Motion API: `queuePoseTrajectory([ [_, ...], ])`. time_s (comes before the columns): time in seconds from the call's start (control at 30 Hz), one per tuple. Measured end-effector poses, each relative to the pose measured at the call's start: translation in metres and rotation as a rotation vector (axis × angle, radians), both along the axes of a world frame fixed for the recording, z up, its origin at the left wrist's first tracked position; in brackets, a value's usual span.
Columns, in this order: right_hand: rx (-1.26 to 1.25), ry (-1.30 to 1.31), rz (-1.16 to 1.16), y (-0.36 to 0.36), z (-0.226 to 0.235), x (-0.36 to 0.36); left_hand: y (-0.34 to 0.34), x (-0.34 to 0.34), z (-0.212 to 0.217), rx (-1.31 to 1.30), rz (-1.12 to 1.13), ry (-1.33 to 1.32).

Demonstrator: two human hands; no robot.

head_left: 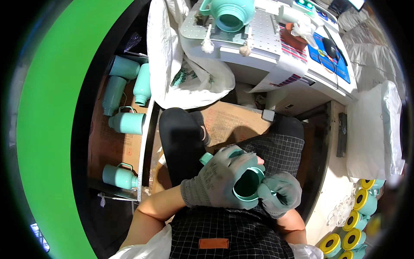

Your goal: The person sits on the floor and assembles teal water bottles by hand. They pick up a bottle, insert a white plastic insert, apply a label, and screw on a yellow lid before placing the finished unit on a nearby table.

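A turquoise plastic jug body [247, 184] lies tilted over my lap, its round open mouth facing up toward me. My left hand [217, 177], in a grey glove, is wrapped round the jug's side. Part of its loop handle sticks out beyond the left knuckles. My right hand [280, 194], gloved too, is closed right beside the rim. Between its curled fingers a small dark, greenish bit shows, too hidden to name. The gloves cover most of the jug's outer wall.
Several turquoise jugs [114, 96] lie in a cardboard-lined bin at left. A white sack [194, 93] stands ahead. Another jug [233, 17] rests on the perforated machine plate [263, 41] above two pale-tipped pegs. Yellow-ended turquoise pieces [353, 238] are grouped at lower right, below a white bag [373, 129].
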State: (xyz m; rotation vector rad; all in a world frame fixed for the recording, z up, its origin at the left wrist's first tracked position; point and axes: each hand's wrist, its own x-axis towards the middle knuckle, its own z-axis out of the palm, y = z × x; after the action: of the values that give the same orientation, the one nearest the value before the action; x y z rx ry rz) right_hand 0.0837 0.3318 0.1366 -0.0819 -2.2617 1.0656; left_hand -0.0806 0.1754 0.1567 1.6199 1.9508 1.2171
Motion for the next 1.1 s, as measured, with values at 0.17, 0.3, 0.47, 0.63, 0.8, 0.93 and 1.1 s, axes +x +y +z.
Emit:
queuePoseTrajectory([
  [0.17,-0.261,-0.011,-0.031,-0.010,0.003,-0.017,-0.012,-0.006,-0.012,0.052,0.030,-0.110],
  [0.3,-0.031,-0.124,0.062,-0.006,0.018,-0.023,-0.018,-0.007,-0.019,0.122,0.060,-0.144],
  [0.47,0.116,-0.234,0.082,-0.005,0.024,-0.027,-0.026,-0.012,-0.030,0.149,0.070,-0.166],
  [0.63,-0.062,-0.249,-0.065,-0.022,0.019,-0.037,-0.027,-0.016,-0.043,0.139,0.069,-0.209],
  [0.8,0.236,-0.230,-0.101,-0.024,0.024,-0.045,-0.028,-0.017,-0.042,0.132,0.143,-0.123],
  [0.93,0.589,-0.179,-0.636,0.062,0.007,-0.020,-0.030,-0.010,-0.043,0.091,0.042,-0.234],
  [1.1,0.275,0.335,-0.874,0.090,0.002,-0.047,-0.036,0.000,-0.045,0.169,0.138,-0.260],
])
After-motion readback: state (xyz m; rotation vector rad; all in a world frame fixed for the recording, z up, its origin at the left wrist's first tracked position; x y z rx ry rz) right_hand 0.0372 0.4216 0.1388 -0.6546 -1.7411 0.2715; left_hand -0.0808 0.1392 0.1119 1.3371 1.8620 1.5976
